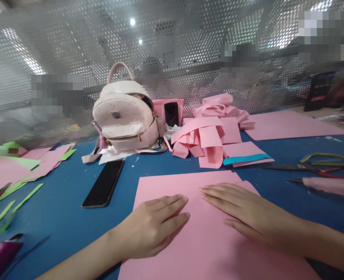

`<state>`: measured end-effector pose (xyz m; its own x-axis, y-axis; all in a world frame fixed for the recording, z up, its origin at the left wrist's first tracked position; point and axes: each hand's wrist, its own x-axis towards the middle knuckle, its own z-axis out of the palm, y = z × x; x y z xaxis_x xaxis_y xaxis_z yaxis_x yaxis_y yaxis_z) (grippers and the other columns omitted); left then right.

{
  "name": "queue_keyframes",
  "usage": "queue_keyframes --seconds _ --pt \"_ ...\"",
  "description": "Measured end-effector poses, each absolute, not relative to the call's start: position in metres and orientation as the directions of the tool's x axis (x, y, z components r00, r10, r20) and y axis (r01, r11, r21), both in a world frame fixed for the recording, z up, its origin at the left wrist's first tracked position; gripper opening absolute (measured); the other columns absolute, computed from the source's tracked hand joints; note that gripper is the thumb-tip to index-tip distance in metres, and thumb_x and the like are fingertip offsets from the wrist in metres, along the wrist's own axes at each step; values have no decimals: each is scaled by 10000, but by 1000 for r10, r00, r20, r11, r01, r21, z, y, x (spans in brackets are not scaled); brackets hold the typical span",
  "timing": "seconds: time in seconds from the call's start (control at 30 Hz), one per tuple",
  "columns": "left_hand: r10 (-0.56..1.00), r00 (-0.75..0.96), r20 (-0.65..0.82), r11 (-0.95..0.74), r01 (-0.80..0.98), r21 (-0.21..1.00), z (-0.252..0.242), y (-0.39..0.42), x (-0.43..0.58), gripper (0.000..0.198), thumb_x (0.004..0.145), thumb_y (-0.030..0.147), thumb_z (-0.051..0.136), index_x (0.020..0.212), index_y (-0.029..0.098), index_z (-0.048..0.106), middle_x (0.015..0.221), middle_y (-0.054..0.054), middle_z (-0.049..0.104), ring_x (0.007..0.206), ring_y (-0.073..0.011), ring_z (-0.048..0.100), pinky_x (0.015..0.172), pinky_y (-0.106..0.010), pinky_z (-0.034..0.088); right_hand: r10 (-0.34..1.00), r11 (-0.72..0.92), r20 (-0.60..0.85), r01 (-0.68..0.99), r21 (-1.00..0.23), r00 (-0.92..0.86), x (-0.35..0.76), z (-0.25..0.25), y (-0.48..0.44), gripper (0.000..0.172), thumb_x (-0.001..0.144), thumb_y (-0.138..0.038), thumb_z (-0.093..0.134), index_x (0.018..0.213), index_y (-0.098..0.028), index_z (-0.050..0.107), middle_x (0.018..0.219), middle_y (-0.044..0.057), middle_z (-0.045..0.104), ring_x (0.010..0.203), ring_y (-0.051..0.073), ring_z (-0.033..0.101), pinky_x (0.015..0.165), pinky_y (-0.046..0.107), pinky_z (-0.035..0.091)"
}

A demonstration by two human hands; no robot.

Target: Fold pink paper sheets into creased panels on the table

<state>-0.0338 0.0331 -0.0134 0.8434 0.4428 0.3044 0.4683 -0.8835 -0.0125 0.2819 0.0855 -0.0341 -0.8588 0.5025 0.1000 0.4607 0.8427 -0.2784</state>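
Note:
A large pink sheet of paper (207, 249) lies in front of me, with what looks like another sheet edge at its upper right. My left hand (157, 225) rests on its left side, fingers stretched toward the middle. On the right side my right hand (244, 214) lies with its fingers extended and pointing left. Neither hand grips anything, and a strip of bare paper separates the fingertips. Just beyond the sheet is a smaller pink paper piece (244, 149) with a blue strip (246, 159) across it.
A black phone (103, 184) lies left of the sheet, near a pale pink backpack (125, 116). Folded pink paper pieces (209, 132) are heaped behind. Scissors (306, 166) and a pink-handled pointed tool (329, 186) lie right. Green scraps (27, 196) and a purple object (2, 256) are left.

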Motion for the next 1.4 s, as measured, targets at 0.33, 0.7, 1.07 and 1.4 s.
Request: queue_keyframes --seconds 0.33,0.7,1.07,1.4 --pt "431 849 306 -887 461 -28 -13 32 -35 349 990 147 442 1305 73 575 1406 -207 566 1343 -294 509 1076 -435 494 511 835 123 457 -305 -851 278 -29 85 548 990 -357 491 1521 -285 377 1526 57 460 1377 280 465 1140 499 400" --pt "425 863 272 -890 453 -46 -14 32 -35 365 987 154 446 1316 62 574 1403 -215 565 1330 -321 519 1066 -454 500 508 834 125 450 -321 -852 280 -34 86 560 990 -363 498 1529 -306 357 1537 48 448 1389 275 448 1147 493 385" --pt "422 864 274 -893 448 -38 -14 32 -35 381 968 126 456 1330 72 561 1418 -213 552 1363 -316 482 1084 -453 484 544 778 93 460 -429 -834 279 -29 96 485 1017 -340 428 1498 -273 427 1516 59 478 1393 235 442 1182 468 328" --pt "397 878 266 -899 431 -82 -17 32 -35 403 969 108 413 1346 70 553 1451 -210 515 1348 -330 495 1059 -468 506 567 712 16 480 -513 -824 281 -24 101 463 1064 -367 316 1494 -243 436 1546 39 436 1436 204 373 1199 449 304"
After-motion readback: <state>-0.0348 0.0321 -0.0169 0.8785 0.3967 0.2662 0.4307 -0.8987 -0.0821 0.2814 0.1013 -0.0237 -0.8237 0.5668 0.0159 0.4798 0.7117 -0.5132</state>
